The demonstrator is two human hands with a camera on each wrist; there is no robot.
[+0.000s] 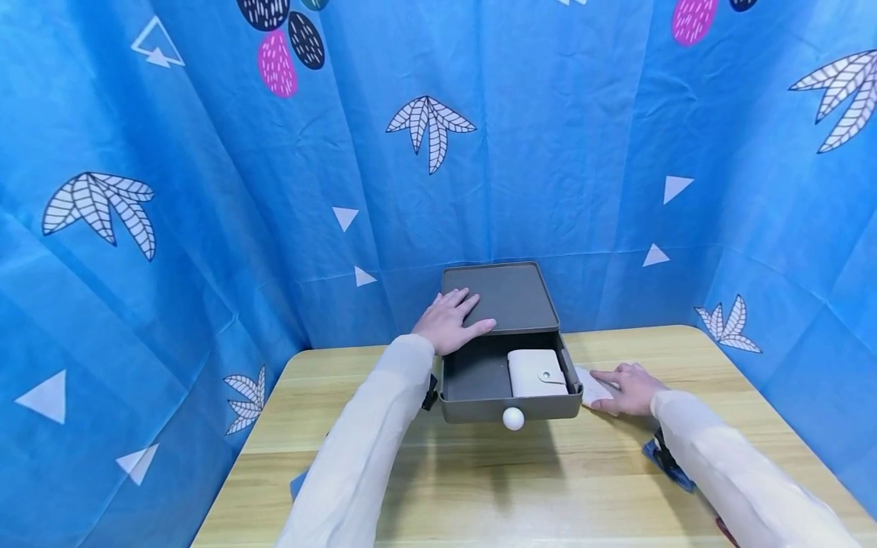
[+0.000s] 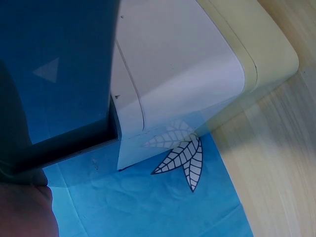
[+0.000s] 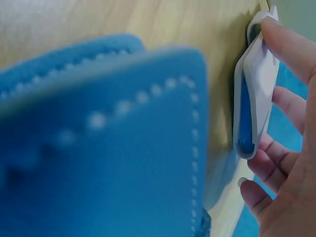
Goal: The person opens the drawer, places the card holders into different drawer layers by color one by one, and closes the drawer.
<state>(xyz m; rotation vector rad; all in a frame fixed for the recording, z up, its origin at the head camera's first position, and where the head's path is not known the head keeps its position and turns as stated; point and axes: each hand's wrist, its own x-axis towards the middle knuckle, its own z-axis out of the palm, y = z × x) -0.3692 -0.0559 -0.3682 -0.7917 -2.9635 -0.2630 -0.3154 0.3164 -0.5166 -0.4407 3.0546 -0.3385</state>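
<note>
My left hand [image 1: 454,321] rests with spread fingers on the lid of a dark grey drawer box [image 1: 514,293]; in the left wrist view only part of the hand [image 2: 24,212] shows. The box's drawer [image 1: 473,377], with a round white knob [image 1: 513,418], is pulled out toward me. Inside lies a white wallet [image 1: 534,373] with a snap strap. To the right of the box, my right hand [image 1: 630,388] pinches a second white wallet [image 1: 592,387] on the table. The right wrist view shows this wallet [image 3: 254,94] with blue inside its fold, thumb and fingers at its edges.
A blue wallet [image 3: 118,148] with white stitching looms close in the right wrist view; its blue edge [image 1: 668,466] appears under my right forearm. Another blue item [image 1: 298,483] peeks out by my left sleeve, a small red one [image 1: 726,530] by the right. A blue curtain [image 1: 562,190] surrounds the wooden table [image 1: 493,487].
</note>
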